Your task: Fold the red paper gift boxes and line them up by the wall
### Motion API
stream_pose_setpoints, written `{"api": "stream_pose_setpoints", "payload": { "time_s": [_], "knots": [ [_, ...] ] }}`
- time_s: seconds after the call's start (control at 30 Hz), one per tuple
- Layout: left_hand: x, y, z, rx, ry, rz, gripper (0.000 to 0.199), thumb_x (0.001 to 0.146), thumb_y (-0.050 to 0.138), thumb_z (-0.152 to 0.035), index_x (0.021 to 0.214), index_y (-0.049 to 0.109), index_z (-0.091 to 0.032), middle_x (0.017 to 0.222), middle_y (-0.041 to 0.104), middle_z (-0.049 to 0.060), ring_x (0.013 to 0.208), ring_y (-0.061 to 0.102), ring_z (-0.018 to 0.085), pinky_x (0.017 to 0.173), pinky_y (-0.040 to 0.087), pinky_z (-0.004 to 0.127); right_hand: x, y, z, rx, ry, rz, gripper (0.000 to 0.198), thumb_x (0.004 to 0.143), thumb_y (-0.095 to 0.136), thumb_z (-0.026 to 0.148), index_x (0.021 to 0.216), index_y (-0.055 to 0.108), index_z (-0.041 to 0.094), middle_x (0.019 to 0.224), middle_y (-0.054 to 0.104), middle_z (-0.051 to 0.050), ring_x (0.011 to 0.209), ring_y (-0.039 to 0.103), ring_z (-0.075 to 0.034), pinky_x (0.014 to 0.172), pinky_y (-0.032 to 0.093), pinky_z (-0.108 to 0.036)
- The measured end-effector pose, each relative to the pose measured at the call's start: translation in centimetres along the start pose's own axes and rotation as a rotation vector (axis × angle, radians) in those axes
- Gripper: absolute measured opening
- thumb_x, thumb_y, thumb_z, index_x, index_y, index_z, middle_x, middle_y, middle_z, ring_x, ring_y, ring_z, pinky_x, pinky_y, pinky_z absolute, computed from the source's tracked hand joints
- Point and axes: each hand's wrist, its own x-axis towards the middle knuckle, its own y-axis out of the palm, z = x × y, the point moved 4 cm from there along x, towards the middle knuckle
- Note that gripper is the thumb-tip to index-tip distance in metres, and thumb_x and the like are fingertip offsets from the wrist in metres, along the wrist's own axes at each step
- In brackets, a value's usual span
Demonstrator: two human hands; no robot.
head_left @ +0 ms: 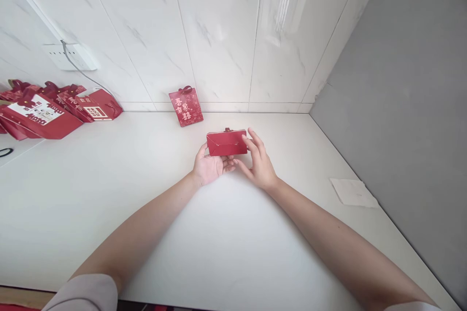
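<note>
A small red paper gift bag (226,143) is held up over the white table, its folded bottom facing me and a dark red ribbon bow showing at its far edge. My left hand (210,167) supports it from below, palm up, with the thumb along its left side and the fingers curled under it. At the bag's right end, my right hand (260,163) has its fingers spread, one fingertip against the bottom panel and the thumb just below the bag. The bag's printed faces are hidden from me.
Another red gift bag (186,107) with white characters leans against the tiled wall (219,34). Several more red bags (54,116) stand in a cluster at the left, below a wall socket (69,57) with a grey cable. A white paper sheet (353,193) lies by the right edge.
</note>
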Motion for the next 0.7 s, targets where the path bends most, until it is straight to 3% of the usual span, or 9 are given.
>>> {"api": "stream_pose_setpoints", "payload": {
  "time_s": [0.07, 0.17, 0.27, 0.7],
  "knots": [
    [0.1, 0.1, 0.1, 0.044, -0.004, -0.002, 0.073, 0.088, 0.029, -0.064, 0.115, 0.061, -0.005, 0.087, 0.061, 0.014, 0.083, 0.060, 0.024, 0.084, 0.052, 0.040, -0.1, 0.2, -0.4, -0.019, 0.030, -0.011, 0.078, 0.093, 0.056, 0.038, 0.155, 0.010, 0.027, 0.160, 0.019, -0.015, 0.145, 0.030, -0.031, 0.099, 0.053, -0.049],
    [0.1, 0.4, 0.3, 0.095, 0.007, -0.015, 0.070, 0.088, 0.031, -0.064, 0.116, 0.062, -0.007, 0.079, 0.059, 0.012, 0.078, 0.058, 0.023, 0.085, 0.050, 0.041, -0.2, 0.6, -0.9, -0.019, 0.069, 0.048, 0.084, 0.091, 0.059, 0.040, 0.156, 0.008, 0.025, 0.152, 0.033, -0.017, 0.139, 0.039, -0.031, 0.093, 0.057, -0.047],
    [0.1, 0.6, 0.3, 0.110, 0.023, -0.023, 0.068, 0.089, 0.032, -0.064, 0.114, 0.063, -0.010, 0.076, 0.058, 0.010, 0.074, 0.055, 0.022, 0.083, 0.050, 0.041, -0.3, 0.7, -1.3, -0.020, 0.077, 0.079, 0.079, 0.091, 0.059, 0.038, 0.155, 0.014, 0.026, 0.145, 0.041, -0.016, 0.133, 0.045, -0.029, 0.091, 0.058, -0.045],
    [0.2, 0.4, 0.3, 0.134, 0.040, -0.041, 0.068, 0.088, 0.035, -0.066, 0.117, 0.062, -0.011, 0.078, 0.059, 0.010, 0.075, 0.055, 0.021, 0.085, 0.049, 0.042, 0.0, 0.3, -1.1, 0.017, 0.067, 0.049, 0.061, 0.092, 0.059, 0.042, 0.145, 0.034, 0.028, 0.139, 0.047, -0.013, 0.126, 0.052, -0.027, 0.088, 0.058, -0.041]
  ]
}}
